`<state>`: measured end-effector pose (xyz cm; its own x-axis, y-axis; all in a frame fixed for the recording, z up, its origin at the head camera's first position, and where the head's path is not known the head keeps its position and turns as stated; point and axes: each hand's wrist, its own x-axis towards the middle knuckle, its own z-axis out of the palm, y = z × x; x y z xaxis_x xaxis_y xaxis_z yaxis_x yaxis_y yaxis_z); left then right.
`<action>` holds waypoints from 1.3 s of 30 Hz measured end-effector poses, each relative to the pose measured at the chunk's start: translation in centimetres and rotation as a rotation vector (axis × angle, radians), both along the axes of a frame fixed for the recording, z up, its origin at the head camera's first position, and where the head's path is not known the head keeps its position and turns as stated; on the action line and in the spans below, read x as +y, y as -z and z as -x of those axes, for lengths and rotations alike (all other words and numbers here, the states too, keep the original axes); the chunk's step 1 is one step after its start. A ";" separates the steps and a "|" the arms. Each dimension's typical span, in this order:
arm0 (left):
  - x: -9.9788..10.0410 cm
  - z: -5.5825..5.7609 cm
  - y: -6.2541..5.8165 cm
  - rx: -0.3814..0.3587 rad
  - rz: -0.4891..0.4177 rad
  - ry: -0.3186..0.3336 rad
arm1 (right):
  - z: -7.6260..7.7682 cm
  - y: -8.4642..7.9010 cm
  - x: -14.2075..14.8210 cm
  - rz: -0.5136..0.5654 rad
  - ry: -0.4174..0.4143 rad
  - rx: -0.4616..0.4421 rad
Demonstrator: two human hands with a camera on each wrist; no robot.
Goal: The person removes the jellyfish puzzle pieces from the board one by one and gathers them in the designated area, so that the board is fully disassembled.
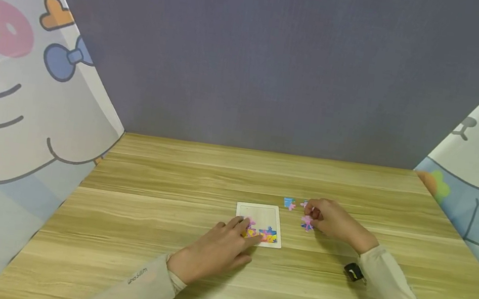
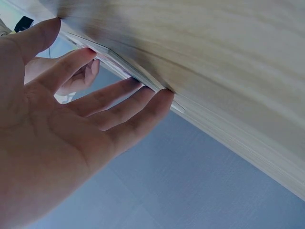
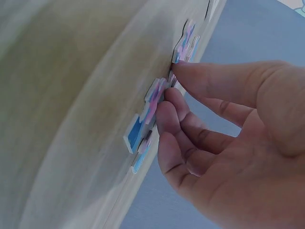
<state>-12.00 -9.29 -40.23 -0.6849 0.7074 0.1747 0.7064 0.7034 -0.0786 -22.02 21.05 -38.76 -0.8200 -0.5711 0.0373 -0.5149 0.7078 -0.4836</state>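
My left hand [image 1: 216, 248] rests loosely straight fingers on the frame [image 1: 259, 206]; at its two o'clock, my right hand [image 1: 336, 223] curls by pieces [image 1: 288, 203], whether gripping one I can't tell.

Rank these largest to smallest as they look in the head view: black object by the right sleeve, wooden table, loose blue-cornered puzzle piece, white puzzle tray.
1. Wooden table
2. White puzzle tray, partly covered by the left hand
3. Black object, identity unclear
4. Loose blue-cornered puzzle piece
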 end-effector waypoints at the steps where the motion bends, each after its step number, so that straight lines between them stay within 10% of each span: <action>1: 0.0 0.0 0.0 -0.001 -0.002 0.001 | 0.0 0.0 0.0 -0.001 0.000 0.004; 18: -0.2 0.5 -0.6 -0.077 -0.019 -0.006 | 0.0 -1.2 -2.3 0.055 -0.034 0.192; 28: 0.0 0.7 -0.7 -0.106 0.036 0.001 | -1.9 -0.6 -9.5 0.115 -0.209 0.005; 39: -0.6 0.9 -0.8 -0.166 -0.001 0.044 | -2.7 0.5 -12.4 0.045 -0.156 -0.115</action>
